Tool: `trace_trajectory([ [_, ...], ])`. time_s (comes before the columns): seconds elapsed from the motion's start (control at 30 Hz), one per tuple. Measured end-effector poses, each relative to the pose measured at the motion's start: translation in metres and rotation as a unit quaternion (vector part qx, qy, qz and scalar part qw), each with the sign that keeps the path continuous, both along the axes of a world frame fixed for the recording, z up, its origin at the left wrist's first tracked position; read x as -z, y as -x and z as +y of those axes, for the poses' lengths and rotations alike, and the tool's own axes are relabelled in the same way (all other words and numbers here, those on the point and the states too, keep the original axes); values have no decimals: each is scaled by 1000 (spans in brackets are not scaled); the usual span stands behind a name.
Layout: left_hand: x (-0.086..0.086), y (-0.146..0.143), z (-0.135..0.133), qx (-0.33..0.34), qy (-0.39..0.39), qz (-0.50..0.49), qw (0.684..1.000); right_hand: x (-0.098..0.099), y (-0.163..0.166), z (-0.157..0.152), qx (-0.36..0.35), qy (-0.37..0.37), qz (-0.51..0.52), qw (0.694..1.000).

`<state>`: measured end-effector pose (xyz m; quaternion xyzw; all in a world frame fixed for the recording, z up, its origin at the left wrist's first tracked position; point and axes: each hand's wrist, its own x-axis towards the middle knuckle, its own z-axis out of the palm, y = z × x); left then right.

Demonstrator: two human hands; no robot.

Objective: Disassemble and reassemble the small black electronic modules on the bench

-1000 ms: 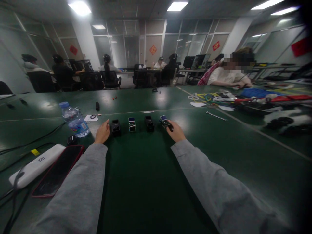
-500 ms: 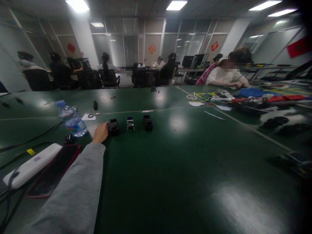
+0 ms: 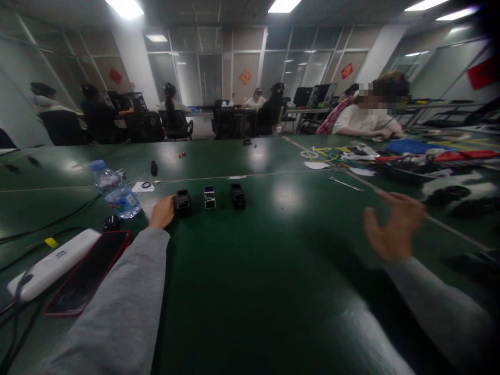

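My left hand (image 3: 161, 212) rests on the green table, its fingertips against the left side of a small black boxy device (image 3: 182, 202). Whether the fingers grip it is hidden. To the right of that device stands a small unit with a bare circuit board and a dark screen (image 3: 210, 197). A second black boxy device (image 3: 237, 196) completes the row. My right hand (image 3: 396, 226) hovers over the right part of the table, blurred by motion. Its thumb is apart from the fingers and nothing shows in it. Nearest to it, farther back, lies a wrench (image 3: 346, 184).
At left are a tilted-looking water bottle (image 3: 121, 195), a white power strip or bank (image 3: 52, 265), a red-edged phone (image 3: 89, 273) and cables. Tools and wires (image 3: 429, 156) are heaped at the far right. Across the table sits a person (image 3: 361, 122); others sit at desks behind.
My right hand has come into view from the right, over the table. A dark-screened object at the right edge has shifted or become blurred. My left hand and the row of devices have stayed put.
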<state>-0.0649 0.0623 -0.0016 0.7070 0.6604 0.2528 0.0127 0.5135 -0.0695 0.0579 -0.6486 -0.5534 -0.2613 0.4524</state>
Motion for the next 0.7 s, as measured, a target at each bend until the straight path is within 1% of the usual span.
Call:
trace_trajectory([
  [0.07,0,0,-1,-4,2,0,1000,8,66,39,-98,69,-21,993],
  [0.17,-1,-1,-2,-12,5,1,1000,28,162,86,-203,148,-62,966],
  [0.2,-1,-2,-3,-14,5,2,1000,34,185,96,-234,172,-80,954],
  [0.27,-2,-2,-3,-16,5,3,1000,44,213,109,-294,222,-110,923],
  [0.33,-3,-2,-3,-14,5,6,1000,50,219,114,-325,253,-104,905],
  [0.37,-3,-3,-3,-15,7,8,1000,52,217,115,-323,254,-88,907],
  [0.47,-4,-2,-2,-18,20,15,1000,53,207,115,-278,217,-35,935],
  [0.53,-5,-2,-2,-19,27,20,999,53,204,116,-270,206,-31,940],
  [0.63,-4,-2,-1,-20,32,26,999,52,204,113,-292,237,-25,926],
  [0.7,-3,-1,0,-21,33,29,999,51,203,105,-315,253,-11,915],
])
